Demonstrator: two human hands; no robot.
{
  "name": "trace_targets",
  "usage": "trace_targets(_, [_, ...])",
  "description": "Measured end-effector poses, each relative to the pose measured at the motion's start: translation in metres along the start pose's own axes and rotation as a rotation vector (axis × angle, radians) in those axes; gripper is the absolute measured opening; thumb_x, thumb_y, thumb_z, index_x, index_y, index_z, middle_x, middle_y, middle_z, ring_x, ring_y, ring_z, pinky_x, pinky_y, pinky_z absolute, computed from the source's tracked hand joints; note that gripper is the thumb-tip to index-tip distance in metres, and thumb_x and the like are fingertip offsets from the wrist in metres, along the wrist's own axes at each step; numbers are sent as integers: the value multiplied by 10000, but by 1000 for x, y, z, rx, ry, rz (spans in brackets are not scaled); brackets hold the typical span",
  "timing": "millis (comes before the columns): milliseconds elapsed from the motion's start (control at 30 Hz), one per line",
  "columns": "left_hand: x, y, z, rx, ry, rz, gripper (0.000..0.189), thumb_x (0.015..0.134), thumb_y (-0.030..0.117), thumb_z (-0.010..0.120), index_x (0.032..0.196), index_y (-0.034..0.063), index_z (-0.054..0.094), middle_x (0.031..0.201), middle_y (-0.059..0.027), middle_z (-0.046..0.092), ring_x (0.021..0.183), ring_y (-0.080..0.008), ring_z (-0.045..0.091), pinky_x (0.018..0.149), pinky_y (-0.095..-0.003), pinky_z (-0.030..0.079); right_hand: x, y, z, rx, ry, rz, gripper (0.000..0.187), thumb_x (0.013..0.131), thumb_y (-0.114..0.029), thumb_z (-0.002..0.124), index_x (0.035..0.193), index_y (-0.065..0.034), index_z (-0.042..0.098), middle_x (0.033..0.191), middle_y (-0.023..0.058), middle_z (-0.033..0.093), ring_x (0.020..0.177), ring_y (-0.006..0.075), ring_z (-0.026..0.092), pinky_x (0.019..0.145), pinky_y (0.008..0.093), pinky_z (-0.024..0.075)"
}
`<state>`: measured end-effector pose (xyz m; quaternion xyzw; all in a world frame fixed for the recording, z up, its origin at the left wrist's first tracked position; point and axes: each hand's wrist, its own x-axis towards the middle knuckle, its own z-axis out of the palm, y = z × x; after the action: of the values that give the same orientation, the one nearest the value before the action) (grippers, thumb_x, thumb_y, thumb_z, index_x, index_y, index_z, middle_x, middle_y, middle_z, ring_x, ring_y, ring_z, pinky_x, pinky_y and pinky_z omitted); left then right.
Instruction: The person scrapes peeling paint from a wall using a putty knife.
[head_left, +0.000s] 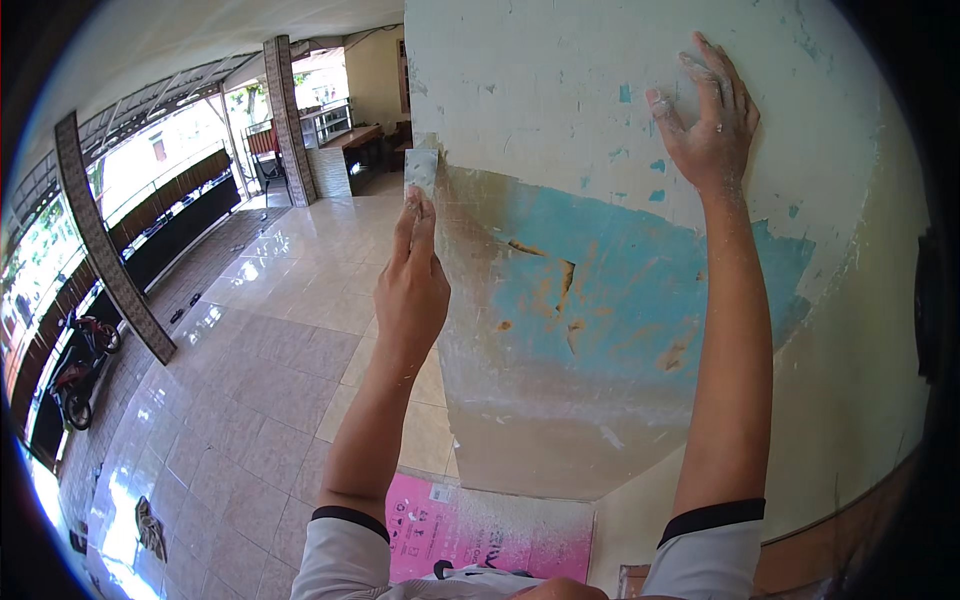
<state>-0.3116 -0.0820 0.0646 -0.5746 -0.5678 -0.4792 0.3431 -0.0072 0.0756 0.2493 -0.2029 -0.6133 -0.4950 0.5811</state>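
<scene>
My left hand (411, 296) grips a flat metal scraper (421, 166), with two fingers stretched along its blade. The scraper lies at the left vertical edge of a painted wall (540, 97); its handle is hidden in the hand. Dusty with white powder, my right hand (712, 124) rests against the upper wall with fingers spread, holding nothing. Between the arms, a turquoise patch (622, 277) shows below the pale paint, with brown spots and a dark crack (568, 281). Small turquoise chips mark the pale coat above it.
On the floor below lies a pink cardboard sheet (487, 536) strewn with pale flakes. Glossy tiles (262, 375) stretch out to the left. Farther off stand tiled pillars (112, 240) and a parked motorcycle (82, 367). A crumpled cloth (150, 529) lies at lower left.
</scene>
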Motion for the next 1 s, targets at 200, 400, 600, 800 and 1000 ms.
trace_targets(200, [9,-1,-2,-9,-21,4,578,889,-107,536,1457,-9,494,1592,-142,423,1111,-323,703,714,-371,630,-2,0,1,1,6,-2,506,927,-466,701,1344,-202,596,1563,-37,487,1447,224,422,1172,477,276])
trace_targets(400, [12,0,1,-25,24,24,577,886,-98,538,1454,-11,497,1593,-144,421,1042,-335,721,706,-373,630,0,-1,1,-5,14,-7,501,928,-468,701,1338,-201,597,1563,-38,486,1445,225,425,1168,474,278])
trace_targets(600, [14,1,1,7,-25,-4,608,860,-102,542,1458,-2,498,1595,-157,415,1015,-334,726,672,-369,621,1,1,1,-20,10,-7,492,934,-465,695,1335,-196,599,1562,-33,488,1444,226,426,1167,471,279])
trace_targets(800, [15,3,6,-27,26,-2,629,849,-115,543,1465,-1,489,1584,-172,421,1088,-332,707,681,-364,628,0,-2,2,-11,16,-8,496,931,-463,698,1334,-192,599,1562,-29,488,1445,227,425,1168,472,279])
trace_targets(1000, [16,3,9,-64,4,-34,632,849,-127,533,1466,1,485,1574,-175,433,1184,-332,667,716,-359,638,0,-3,0,-21,-1,0,498,929,-460,702,1336,-193,599,1559,-28,490,1448,226,420,1170,478,275])
